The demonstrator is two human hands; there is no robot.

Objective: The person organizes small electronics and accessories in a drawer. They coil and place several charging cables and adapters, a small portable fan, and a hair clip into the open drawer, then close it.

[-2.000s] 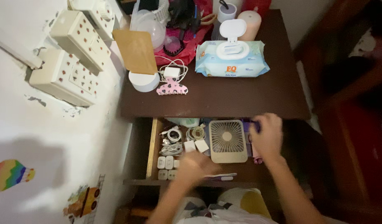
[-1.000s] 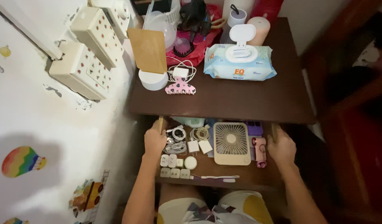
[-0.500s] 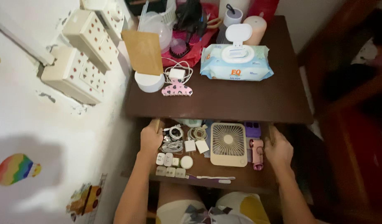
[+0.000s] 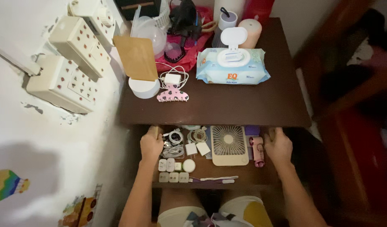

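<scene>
Both hands on an open drawer (image 4: 210,181) under the front edge of a dark brown table (image 4: 227,107). Left hand (image 4: 151,146) closed over the drawer's left side wall, right hand (image 4: 278,147) closed over its right side wall; fingertips of both hidden. Drawer's back part is cut off by the table edge.

In drawer: 1 beige square fan (image 4: 229,145), 2 white plug cubes (image 4: 197,149), about 3 coiled white cables (image 4: 176,143), roughly 6 small white adapters (image 4: 172,171) at front left, 1 pink item (image 4: 258,150), unclear.

On table: 1 wipes pack (image 4: 232,66), light blue, white flip lid open, back centre; 1 pink hair claw (image 4: 172,94); 1 white charger (image 4: 173,78). Back-corner clutter is hard to make out.
</scene>
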